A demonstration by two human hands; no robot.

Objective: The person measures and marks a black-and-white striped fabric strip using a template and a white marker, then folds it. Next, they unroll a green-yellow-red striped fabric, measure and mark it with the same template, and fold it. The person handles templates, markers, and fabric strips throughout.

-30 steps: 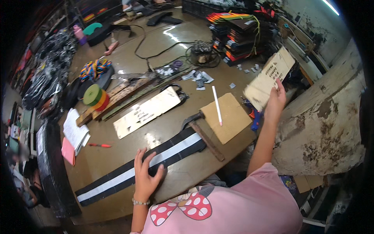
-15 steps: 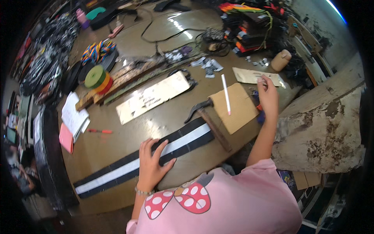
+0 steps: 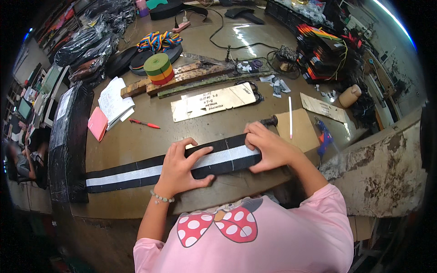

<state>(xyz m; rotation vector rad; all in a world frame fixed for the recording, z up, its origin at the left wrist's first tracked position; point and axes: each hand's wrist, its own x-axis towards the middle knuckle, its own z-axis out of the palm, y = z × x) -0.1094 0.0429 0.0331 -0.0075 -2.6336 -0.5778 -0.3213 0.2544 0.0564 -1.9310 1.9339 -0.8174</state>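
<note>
Glossy brown worktable, a black-and-white strip along its near side. Left hand — thumb and fingers apart — lies over it; right hand, moved from the pale card, spans its right end — whether pinching, indeterminable. Both now engage it.

a shiny brown table carries a black-and-white strap. a red pen, papers and cardboard lie there too.

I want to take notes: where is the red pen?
In the head view, the red pen lies left of centre on the table, right of the pink paper, beyond the striped band.
</note>
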